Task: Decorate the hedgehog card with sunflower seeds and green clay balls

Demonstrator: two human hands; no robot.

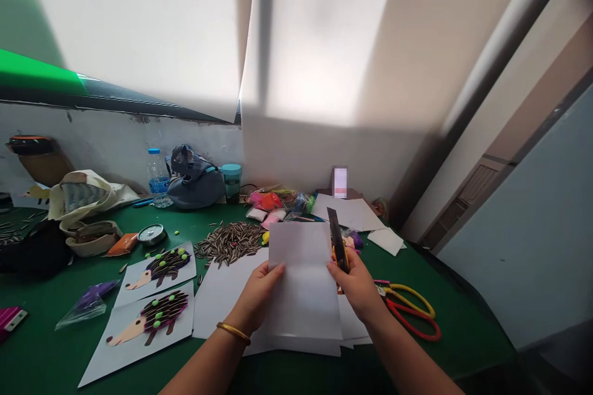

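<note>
A blank white sheet of paper (pixel 303 296) is held up before me over more white sheets on the table. My left hand (pixel 256 296) pinches its left edge, thumb on top. At the right edge, my right hand (pixel 354 287) grips a utility knife (pixel 340 244) with a dark blade pointing up, and its thumb also presses on the sheet. Scissors (pixel 412 311) with red and yellow handles lie just right of my right forearm. Behind the sheet spreads a pile of striped sunflower seeds (pixel 231 241).
Two hedgehog pictures (pixel 157 318) lie at the left, near a purple clay packet (pixel 95 296). Along the wall stand a water bottle (pixel 159 179), a blue-grey bag (pixel 194 179) and a teal-lidded cup (pixel 231 182). Colourful clay packets (pixel 269 200) and a phone (pixel 340 182) are at the back.
</note>
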